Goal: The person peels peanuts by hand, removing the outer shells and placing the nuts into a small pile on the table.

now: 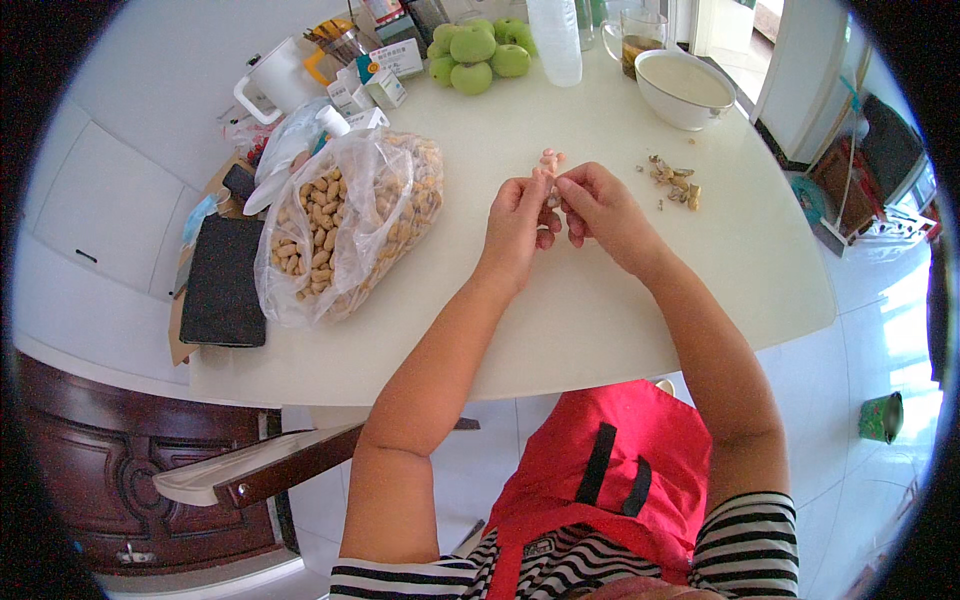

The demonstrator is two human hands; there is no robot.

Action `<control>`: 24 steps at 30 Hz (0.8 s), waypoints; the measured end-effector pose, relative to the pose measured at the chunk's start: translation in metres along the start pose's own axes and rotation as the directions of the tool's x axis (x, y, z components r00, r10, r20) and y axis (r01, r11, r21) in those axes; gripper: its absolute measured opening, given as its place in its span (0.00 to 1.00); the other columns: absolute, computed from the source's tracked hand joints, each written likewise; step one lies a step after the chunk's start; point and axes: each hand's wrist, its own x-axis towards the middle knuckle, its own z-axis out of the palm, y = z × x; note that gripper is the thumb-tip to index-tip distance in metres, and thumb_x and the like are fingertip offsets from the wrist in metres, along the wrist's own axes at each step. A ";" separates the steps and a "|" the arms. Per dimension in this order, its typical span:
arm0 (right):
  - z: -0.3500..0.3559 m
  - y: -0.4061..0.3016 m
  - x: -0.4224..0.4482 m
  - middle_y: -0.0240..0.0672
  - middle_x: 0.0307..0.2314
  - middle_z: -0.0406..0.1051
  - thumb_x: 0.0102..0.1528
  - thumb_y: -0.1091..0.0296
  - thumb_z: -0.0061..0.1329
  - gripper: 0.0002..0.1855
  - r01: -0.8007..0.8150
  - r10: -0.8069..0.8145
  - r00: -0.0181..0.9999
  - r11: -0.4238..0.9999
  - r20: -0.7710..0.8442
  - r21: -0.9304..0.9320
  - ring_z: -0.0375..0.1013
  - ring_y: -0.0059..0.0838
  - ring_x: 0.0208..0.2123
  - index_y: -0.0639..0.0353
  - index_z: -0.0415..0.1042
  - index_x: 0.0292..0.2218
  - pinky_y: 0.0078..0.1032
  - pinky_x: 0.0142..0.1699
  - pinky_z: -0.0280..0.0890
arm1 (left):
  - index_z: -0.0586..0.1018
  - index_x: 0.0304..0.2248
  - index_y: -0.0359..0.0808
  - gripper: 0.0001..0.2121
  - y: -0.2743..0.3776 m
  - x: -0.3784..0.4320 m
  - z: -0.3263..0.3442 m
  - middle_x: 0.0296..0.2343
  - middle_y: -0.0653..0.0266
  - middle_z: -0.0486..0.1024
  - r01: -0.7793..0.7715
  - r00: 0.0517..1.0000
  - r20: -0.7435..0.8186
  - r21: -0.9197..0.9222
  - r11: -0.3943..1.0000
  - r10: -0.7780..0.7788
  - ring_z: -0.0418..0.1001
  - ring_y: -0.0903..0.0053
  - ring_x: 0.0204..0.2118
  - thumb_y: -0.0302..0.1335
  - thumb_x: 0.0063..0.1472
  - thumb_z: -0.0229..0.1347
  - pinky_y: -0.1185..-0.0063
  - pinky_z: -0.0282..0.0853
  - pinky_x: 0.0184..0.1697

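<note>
My left hand [516,217] and my right hand [600,210] meet over the table, fingertips pinched together. Between them is a small peanut [553,196], mostly covered by the fingers. A little pile of pale pink shelled peanut kernels [551,159] lies just beyond my fingertips. To the right of my right hand are broken peanut shells [675,180] with a few crumbs around them. On the left, a clear plastic bag [360,202] stands with its mouth open, full of unshelled peanuts [322,217].
A white bowl [686,86] and a glass mug [637,41] stand at the back right. Green apples [472,49], stacked plastic cups [556,45], small boxes [386,88] and a white kettle [281,75] line the back. A black case [225,281] lies left of the bag.
</note>
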 end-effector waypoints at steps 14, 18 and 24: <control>-0.009 0.006 0.003 0.28 0.24 0.64 0.54 0.70 0.39 0.09 0.031 -0.033 0.999 0.999 0.025 0.045 0.62 0.14 0.22 0.63 0.64 0.37 0.14 0.29 0.62 | 0.65 0.30 0.39 0.11 -0.004 0.003 -0.009 0.24 0.69 0.66 0.082 0.996 0.044 -0.234 0.969 -0.073 0.66 0.82 0.23 0.38 0.59 0.41 0.85 0.65 0.24; -0.010 0.013 0.008 0.29 0.22 0.65 0.52 0.72 0.41 0.09 0.137 -0.147 0.986 0.981 -0.072 -0.135 0.64 0.16 0.21 0.63 0.66 0.36 0.15 0.27 0.63 | 0.64 0.33 0.37 0.11 -0.005 0.004 -0.006 0.27 0.66 0.65 0.060 0.998 0.045 -0.282 0.958 -0.050 0.67 0.79 0.25 0.36 0.59 0.42 0.82 0.68 0.29; -0.009 0.013 0.007 0.34 0.26 0.69 0.48 0.73 0.46 0.09 0.194 -0.220 0.973 0.945 -0.071 -0.263 0.68 0.18 0.25 0.65 0.67 0.34 0.16 0.31 0.64 | 0.63 0.36 0.33 0.13 -0.002 0.002 -0.004 0.30 0.64 0.65 0.044 0.999 0.040 -0.240 0.970 -0.035 0.67 0.77 0.30 0.35 0.58 0.44 0.81 0.68 0.35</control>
